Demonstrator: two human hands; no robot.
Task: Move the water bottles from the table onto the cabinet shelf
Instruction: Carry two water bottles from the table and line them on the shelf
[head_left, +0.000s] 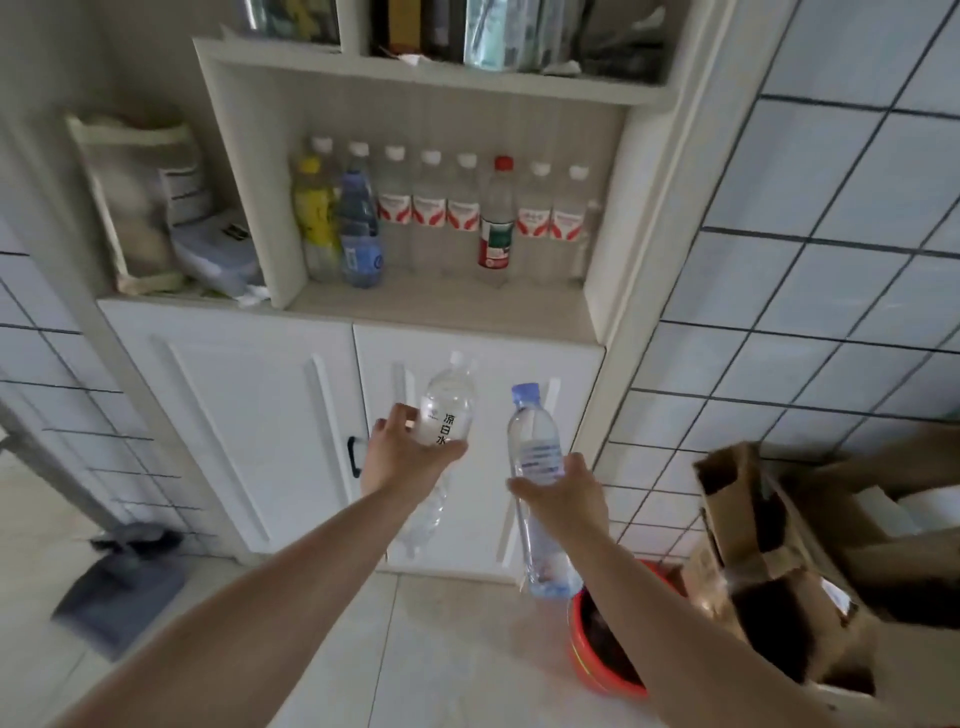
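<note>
Below the cabinet shelf (441, 317), both held bottles (448, 402) point caps-up.

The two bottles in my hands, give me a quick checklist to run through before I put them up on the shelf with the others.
1. Left hand grips the white-capped bottle around its middle: ok.
2. Right hand grips the blue-capped bottle around its middle: ok.
3. Caps on both bottles: ok.
4. Free space on the cabinet shelf: ok in front of the row of bottles; the back row looks full.
5. Path up to the shelf: ok, nothing between the hands and the opening.
6. Headroom under the upper shelf board: cannot tell for certain, though the standing bottles fit.
</note>
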